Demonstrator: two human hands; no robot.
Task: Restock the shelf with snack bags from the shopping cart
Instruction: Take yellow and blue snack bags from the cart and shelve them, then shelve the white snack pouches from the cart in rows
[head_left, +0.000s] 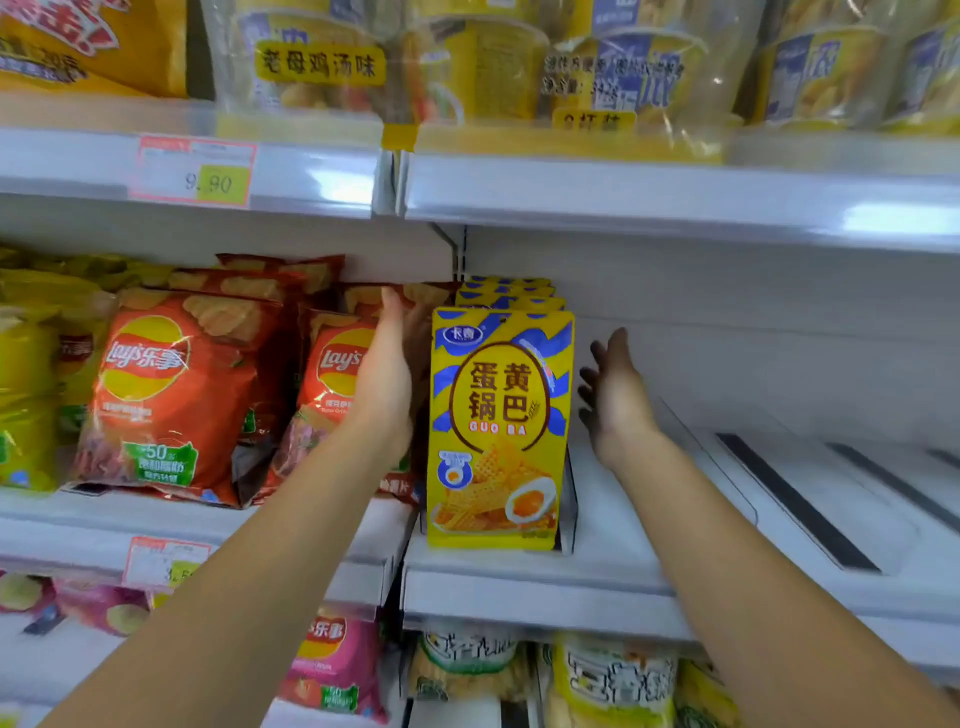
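A row of yellow and blue snack bags (498, 426) stands upright on the middle shelf (545, 587), one behind another. My left hand (387, 374) is flat against the left side of the row, fingers straight, between it and the red chip bags (171, 395). My right hand (615, 395) hovers a little to the right of the row with fingers spread, touching nothing. Neither hand holds a bag. The shopping cart is out of view.
Right of the row the white shelf has clear dividers (717, 462) and black strips (795, 504). The shelf above carries cup noodle packs (613, 67). A price tag (195, 171) hangs on its edge. More bags (613, 675) fill the shelf below.
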